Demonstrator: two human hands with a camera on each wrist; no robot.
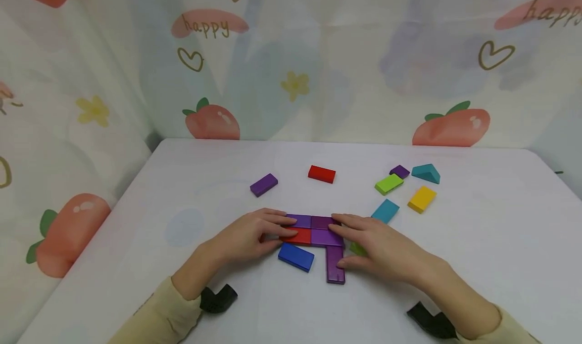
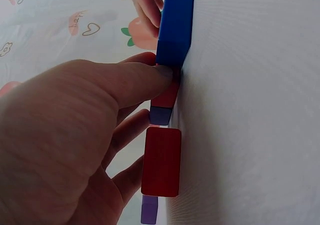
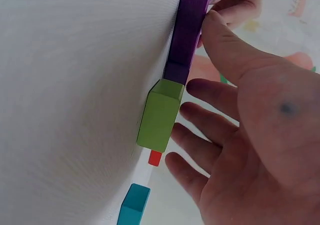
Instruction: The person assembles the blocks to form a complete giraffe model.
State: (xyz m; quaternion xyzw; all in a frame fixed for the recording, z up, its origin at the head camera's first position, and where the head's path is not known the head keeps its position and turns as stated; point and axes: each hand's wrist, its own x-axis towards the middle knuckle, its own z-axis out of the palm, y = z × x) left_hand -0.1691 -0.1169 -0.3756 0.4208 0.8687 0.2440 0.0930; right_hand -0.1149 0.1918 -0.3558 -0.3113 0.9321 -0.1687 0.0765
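The joined blocks lie flat on the white table between your hands: two purple pieces at the back, a red block and another purple piece before them, and a purple bar running toward you from the right end. Your left hand has its fingers extended over the left end; the left wrist view shows its thumb tip at the red block. Your right hand is spread wide, fingertips on the right end, thumb touching the purple bar. A blue block sits just nearer you than the red block. The left wrist view reveals a second red block, hidden from the head view; the right wrist view bares a green block your right hand mostly covers from above. Farther right lies a yellow block.
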